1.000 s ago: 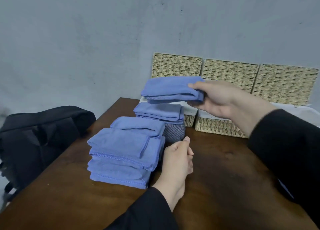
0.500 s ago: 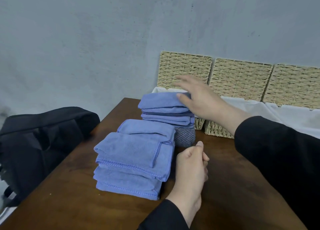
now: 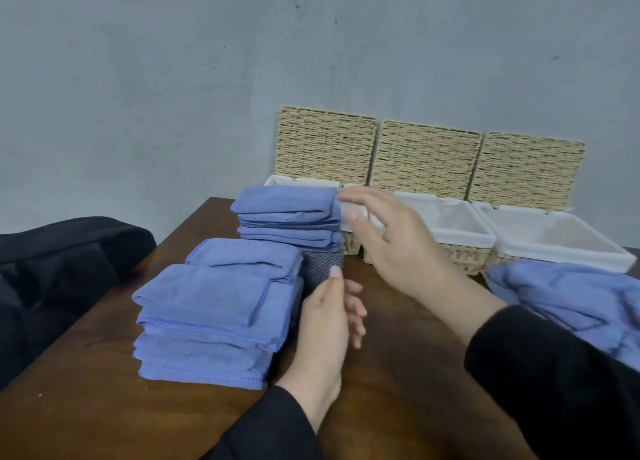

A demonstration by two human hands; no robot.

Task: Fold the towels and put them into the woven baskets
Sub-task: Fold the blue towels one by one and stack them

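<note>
Head view: my right hand (image 3: 391,248) hangs loose beside the far stack (image 3: 289,217), holding nothing. My left hand (image 3: 327,324), fingers relaxed, steadies the near stack (image 3: 214,310), likely so neither pile topples.

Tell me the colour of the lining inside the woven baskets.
White: the cloth lining of the baskets shows plainly in the head view.

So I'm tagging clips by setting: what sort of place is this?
Probably a plain room set up for towel folding: a bare grey wall, a dark wooden table with stacked blue folded towels, and three lidded woven baskets with white liners.
</note>
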